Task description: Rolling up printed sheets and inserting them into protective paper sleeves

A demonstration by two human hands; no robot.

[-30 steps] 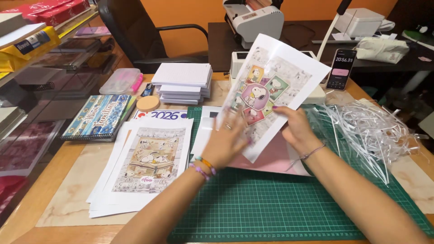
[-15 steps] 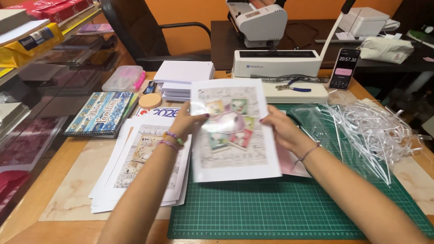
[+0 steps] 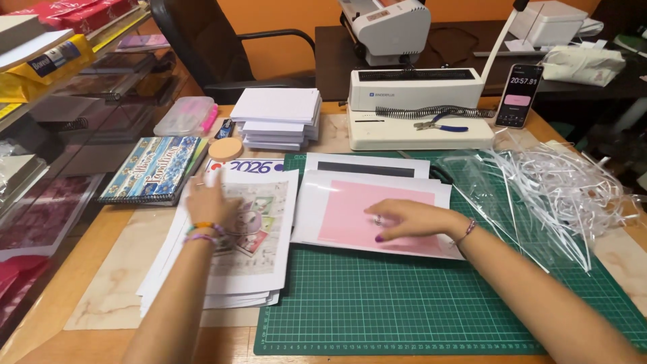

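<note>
— What lies along the desk's (image 3: 101,296) left edge?

— A spiral-bound notebook (image 3: 153,168) with a blue patterned cover, and behind it a clear plastic case (image 3: 183,116) holding pink things. Beyond that edge, shelves of paper stock run along the room's side.

— And the person's hands?

— The left hand (image 3: 210,202) lies flat, fingers spread, on the printed cartoon sheet (image 3: 253,232), which tops a pile of printed sheets (image 3: 222,286) left of the green cutting mat (image 3: 431,303). The right hand (image 3: 408,219) rests open, palm down, on a pink sheet (image 3: 350,209) that lies on white paper at the mat's far left corner. Neither pinches anything.

— Toward the far edge?

— A round cork disc (image 3: 224,149), a stack of white paper (image 3: 278,118), then a white comb-binding machine (image 3: 418,101) with a black coil and blue-handled pliers (image 3: 438,125) on its tray, and a phone (image 3: 520,94) propped upright.

— The right side?

— A tangle of white paper strips (image 3: 566,195) spills over the mat's right edge. Behind the desk stand a black chair (image 3: 202,40), a dark table with white machines, and an orange wall.
</note>
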